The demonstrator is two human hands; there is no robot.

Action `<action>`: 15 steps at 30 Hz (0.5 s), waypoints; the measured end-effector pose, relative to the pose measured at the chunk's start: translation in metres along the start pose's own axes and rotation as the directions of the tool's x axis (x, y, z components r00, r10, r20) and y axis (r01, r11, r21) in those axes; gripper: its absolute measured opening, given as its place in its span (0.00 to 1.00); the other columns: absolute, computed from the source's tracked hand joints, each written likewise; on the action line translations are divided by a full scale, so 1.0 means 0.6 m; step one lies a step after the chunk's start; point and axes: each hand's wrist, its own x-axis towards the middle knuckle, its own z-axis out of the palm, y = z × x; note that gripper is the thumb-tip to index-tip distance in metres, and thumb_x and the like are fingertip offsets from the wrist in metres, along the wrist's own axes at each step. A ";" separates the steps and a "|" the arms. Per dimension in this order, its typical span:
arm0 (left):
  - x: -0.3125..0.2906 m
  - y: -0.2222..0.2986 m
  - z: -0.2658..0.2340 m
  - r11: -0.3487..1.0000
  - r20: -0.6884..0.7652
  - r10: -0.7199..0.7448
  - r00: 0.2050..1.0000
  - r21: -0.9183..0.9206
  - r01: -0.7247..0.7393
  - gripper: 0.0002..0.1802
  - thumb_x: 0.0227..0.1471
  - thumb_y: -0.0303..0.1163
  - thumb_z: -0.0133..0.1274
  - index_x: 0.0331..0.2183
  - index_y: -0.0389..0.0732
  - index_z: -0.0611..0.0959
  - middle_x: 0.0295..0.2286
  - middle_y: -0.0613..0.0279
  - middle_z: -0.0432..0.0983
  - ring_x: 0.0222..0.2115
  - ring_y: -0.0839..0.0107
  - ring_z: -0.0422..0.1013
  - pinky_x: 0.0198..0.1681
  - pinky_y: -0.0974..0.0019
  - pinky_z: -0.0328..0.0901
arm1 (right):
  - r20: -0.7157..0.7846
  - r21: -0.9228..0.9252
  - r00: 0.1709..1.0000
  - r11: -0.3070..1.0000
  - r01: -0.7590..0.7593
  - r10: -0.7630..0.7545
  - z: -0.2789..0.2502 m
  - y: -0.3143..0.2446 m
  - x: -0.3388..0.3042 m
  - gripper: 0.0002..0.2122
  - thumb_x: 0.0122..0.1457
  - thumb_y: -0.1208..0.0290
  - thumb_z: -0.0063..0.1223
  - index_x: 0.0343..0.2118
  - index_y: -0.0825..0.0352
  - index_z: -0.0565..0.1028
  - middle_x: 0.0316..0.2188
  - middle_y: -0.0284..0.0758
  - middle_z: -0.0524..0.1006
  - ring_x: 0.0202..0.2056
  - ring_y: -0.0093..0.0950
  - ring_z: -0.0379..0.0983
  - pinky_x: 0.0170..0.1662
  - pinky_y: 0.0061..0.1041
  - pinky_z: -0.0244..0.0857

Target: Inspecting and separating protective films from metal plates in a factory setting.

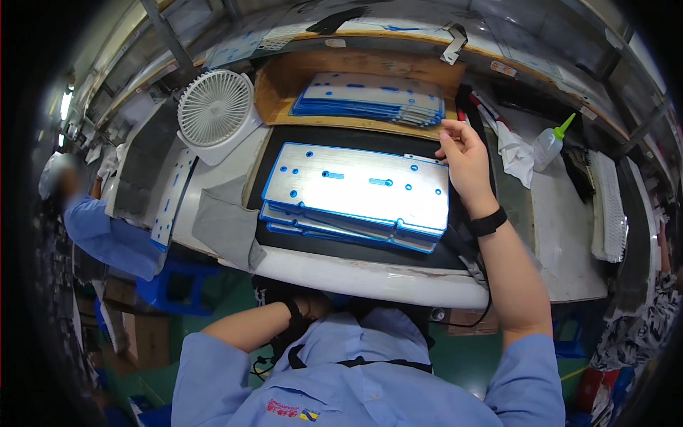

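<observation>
Metal plates stacked near front edge of tabletop: likely stiff, weighty, slick; grip opposite short edges. Your right hand half-open, seemingly empty, by stack's far right corner; left hand below, grip unclear.

a white fan stands toward the far left corner of the counter, a grey cloth lying nearer the front edge. toward the far right corner i see a green-tipped bottle beside a crumpled white cloth; a blue stool stands below the left front edge.
</observation>
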 end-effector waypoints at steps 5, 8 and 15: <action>0.009 0.016 -0.001 1.000 0.011 0.015 1.000 -0.012 -0.015 0.23 0.53 0.39 0.50 0.48 0.36 0.73 0.45 0.48 0.71 0.47 0.60 0.67 0.51 0.61 0.61 | -0.005 0.001 1.000 1.000 -0.026 0.026 0.000 0.004 -0.002 0.12 0.59 0.74 0.48 0.44 0.72 0.71 0.33 0.32 0.72 0.27 0.17 0.71 0.33 0.16 0.67; 0.012 0.022 -0.005 0.999 0.030 0.031 0.999 -0.023 -0.031 0.24 0.53 0.39 0.50 0.48 0.36 0.73 0.45 0.48 0.71 0.47 0.59 0.67 0.51 0.61 0.61 | 0.007 0.001 1.000 1.000 -0.008 0.008 0.002 0.004 -0.003 0.12 0.59 0.73 0.48 0.44 0.72 0.70 0.33 0.32 0.73 0.28 0.17 0.71 0.33 0.16 0.67; 0.036 0.037 -0.028 0.994 0.055 0.078 0.995 -0.077 -0.074 0.24 0.53 0.39 0.50 0.48 0.36 0.73 0.45 0.48 0.71 0.47 0.59 0.67 0.52 0.60 0.60 | 0.029 -0.014 0.999 0.999 -0.032 0.032 0.000 0.003 -0.001 0.12 0.59 0.73 0.48 0.44 0.72 0.70 0.34 0.32 0.72 0.28 0.16 0.71 0.34 0.17 0.68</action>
